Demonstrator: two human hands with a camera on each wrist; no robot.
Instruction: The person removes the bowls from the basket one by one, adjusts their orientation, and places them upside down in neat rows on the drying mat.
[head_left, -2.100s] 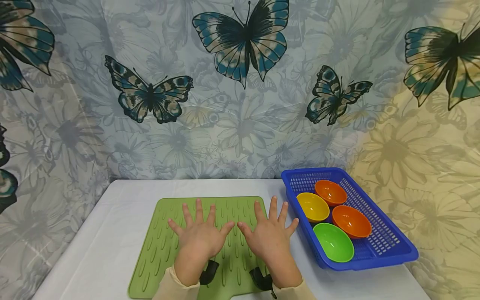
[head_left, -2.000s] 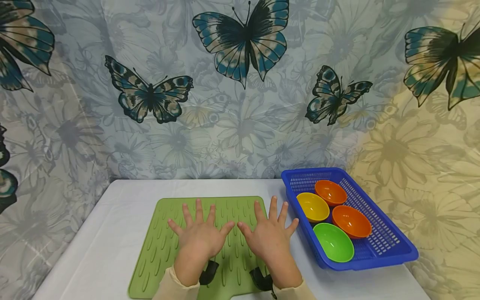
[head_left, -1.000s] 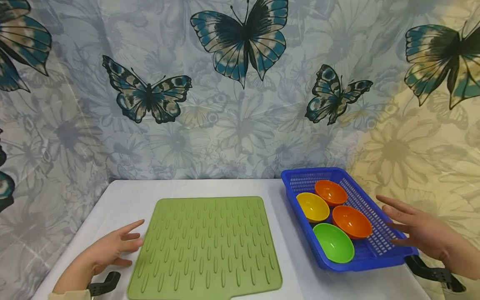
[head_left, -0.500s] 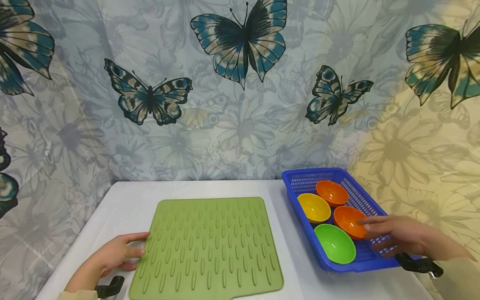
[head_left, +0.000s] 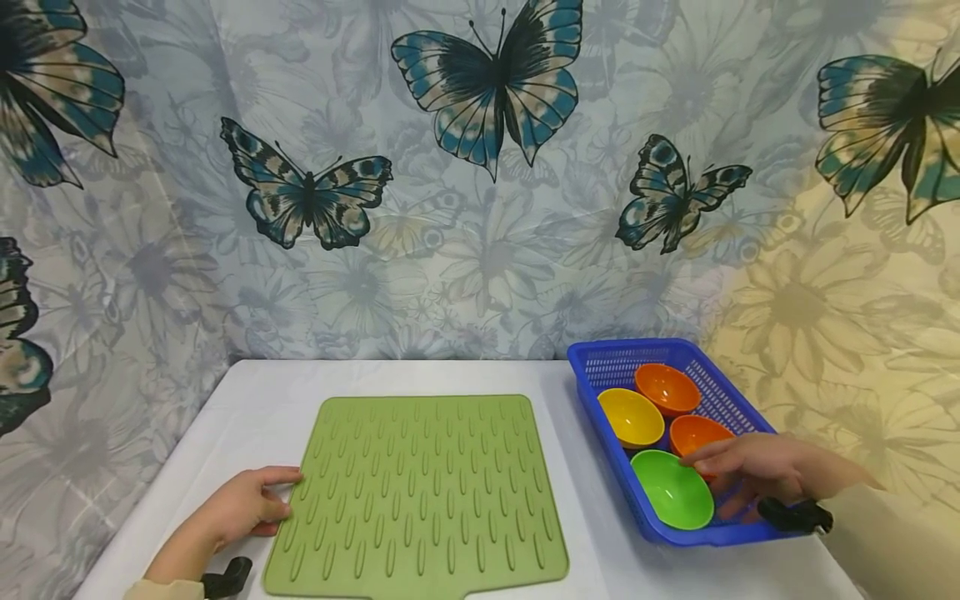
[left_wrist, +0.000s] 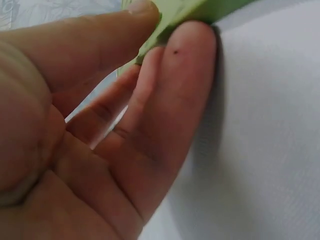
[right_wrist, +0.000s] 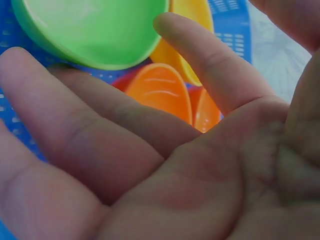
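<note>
A green ridged mat [head_left: 420,492] lies on the white table. At its left edge, my left hand [head_left: 243,504] pinches the rim; in the left wrist view the thumb [left_wrist: 100,40] and a finger [left_wrist: 185,75] come to either side of the mat's edge [left_wrist: 195,12]. Over the blue basket [head_left: 600,467] hovers my right hand [head_left: 772,467], fingers spread and loosely bent. One fingertip is right at the rim of the green bowl [head_left: 671,492], and the hand partly covers the nearer orange bowl [head_left: 693,433]. In the right wrist view the green bowl [right_wrist: 100,30] shows beyond the fingers.
A yellow bowl [head_left: 632,418] and another orange bowl [head_left: 667,388] also sit in the basket, towards its back. The white tablecloth [head_left: 225,442] runs back to a wall hanging [head_left: 480,275] with butterflies.
Both hands were spread over the mat, then parted. The left went to the mat's left edge and took hold; the right moved over the basket, then leftward to the green bowl.
</note>
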